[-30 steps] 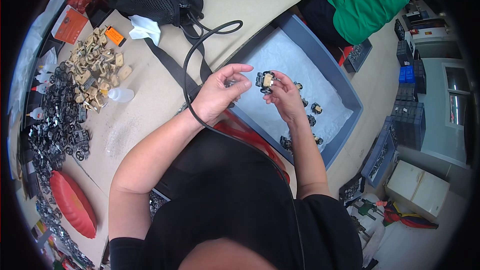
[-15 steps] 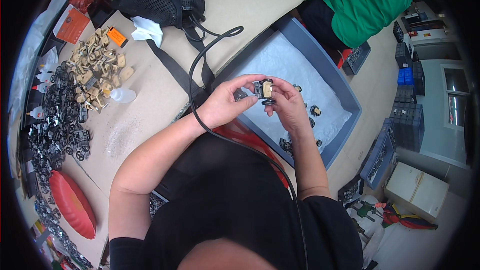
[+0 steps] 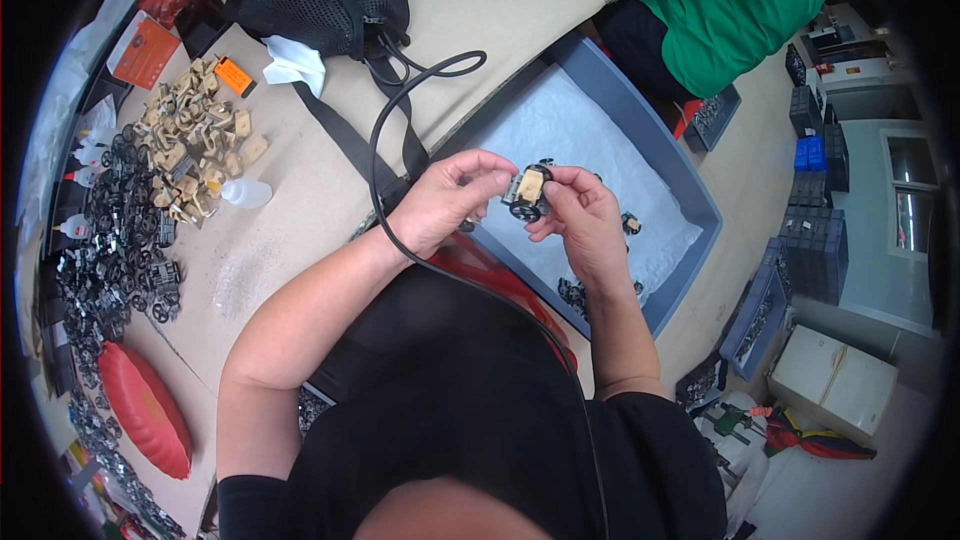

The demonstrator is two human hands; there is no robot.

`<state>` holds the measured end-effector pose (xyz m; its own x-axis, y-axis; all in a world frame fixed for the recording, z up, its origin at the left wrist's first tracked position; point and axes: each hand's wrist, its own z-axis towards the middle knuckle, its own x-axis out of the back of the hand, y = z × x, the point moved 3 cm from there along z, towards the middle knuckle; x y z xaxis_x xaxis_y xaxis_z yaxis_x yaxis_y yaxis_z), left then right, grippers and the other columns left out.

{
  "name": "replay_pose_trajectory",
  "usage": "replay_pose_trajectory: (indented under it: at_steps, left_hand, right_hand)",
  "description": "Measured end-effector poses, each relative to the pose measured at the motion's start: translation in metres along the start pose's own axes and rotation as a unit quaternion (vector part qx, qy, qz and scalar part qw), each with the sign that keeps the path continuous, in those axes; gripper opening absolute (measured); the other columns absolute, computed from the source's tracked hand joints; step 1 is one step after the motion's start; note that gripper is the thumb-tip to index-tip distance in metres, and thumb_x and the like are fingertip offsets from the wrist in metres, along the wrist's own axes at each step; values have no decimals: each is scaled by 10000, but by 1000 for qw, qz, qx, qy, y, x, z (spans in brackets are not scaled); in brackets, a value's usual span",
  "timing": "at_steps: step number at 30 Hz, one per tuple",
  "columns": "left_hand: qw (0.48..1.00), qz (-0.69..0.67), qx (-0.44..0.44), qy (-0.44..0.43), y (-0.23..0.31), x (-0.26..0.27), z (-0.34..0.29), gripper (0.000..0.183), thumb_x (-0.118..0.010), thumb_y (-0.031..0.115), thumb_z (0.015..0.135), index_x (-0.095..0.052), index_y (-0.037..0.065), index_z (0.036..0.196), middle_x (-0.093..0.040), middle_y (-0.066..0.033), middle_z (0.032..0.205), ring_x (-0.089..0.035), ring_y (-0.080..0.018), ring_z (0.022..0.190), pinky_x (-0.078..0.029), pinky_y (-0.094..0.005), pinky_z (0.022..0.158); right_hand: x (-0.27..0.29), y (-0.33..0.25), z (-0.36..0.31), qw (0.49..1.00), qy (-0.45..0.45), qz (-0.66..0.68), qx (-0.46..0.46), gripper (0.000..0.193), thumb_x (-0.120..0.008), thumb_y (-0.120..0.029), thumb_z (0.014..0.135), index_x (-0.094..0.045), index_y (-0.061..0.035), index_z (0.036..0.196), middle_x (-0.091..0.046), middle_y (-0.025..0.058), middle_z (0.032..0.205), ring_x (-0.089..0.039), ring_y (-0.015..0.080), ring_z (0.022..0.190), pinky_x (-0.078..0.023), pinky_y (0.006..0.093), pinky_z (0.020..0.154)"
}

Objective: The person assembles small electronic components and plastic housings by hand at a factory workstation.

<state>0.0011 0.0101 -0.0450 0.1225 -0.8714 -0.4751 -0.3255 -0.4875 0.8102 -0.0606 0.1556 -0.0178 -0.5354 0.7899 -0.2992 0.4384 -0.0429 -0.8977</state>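
Observation:
A small model vehicle (image 3: pixel 531 186) with black spoked wheels, a grey end and a tan body hangs over the grey bin. My right hand (image 3: pixel 592 225) grips it from the right, thumb against the tan part. At the grey end, my left hand (image 3: pixel 446 202) has thumb and fingertips pinched together, touching the vehicle's edge. Below and beside the right hand, several similar vehicles (image 3: pixel 630 224) lie on the white plastic sheet (image 3: pixel 655 255) lining the bin (image 3: pixel 700 265). Some are partly hidden behind my hand and wrist.
On the table's left lie heaps of tan parts (image 3: pixel 190 135) and black wheeled parts (image 3: pixel 120 240), a glue bottle (image 3: pixel 247 192) and a red dish (image 3: pixel 145 410). A black mesh bag (image 3: pixel 320 0) sits at the back. A black cable (image 3: pixel 380 130) crosses my left wrist. A co-worker in green (image 3: pixel 740 15) sits far right.
The vehicle has turned, bringing a spoked wheel into fuller view. My left fingers have drawn back slightly to its left edge, while the right hand keeps its grip and has shifted a little right.

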Motion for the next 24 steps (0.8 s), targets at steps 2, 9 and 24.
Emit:
replay_pose_trajectory:
  at_steps: [2,9,24]
  left_hand:
    - [997,43,-66,1,6,-5,-1,277,-636,118,760,-541,71,1016,-512,33,779,-440,-20,648,-384,-168,576]
    - [973,179,-135,-46,2,-8,-1,378,-690,86,705,-534,62,1048,-492,27,848,-444,-33,737,-380,-164,680]
    - [976,158,-128,-83,7,-12,-5,343,-577,93,788,-511,93,1125,-495,8,874,-437,-45,733,-379,-189,652]
  right_hand:
    - [3,-3,0,996,70,-49,22,205,-484,-104,845,-494,59,968,-585,111,792,-581,128,544,-499,221,485]
    - [-3,-3,-6,988,60,-127,66,229,-484,-119,852,-469,68,982,-572,108,758,-575,131,548,-495,224,485]
    - [3,-11,-15,995,14,-48,90,214,-470,-97,856,-412,42,1007,-556,144,783,-585,167,592,-496,247,526]
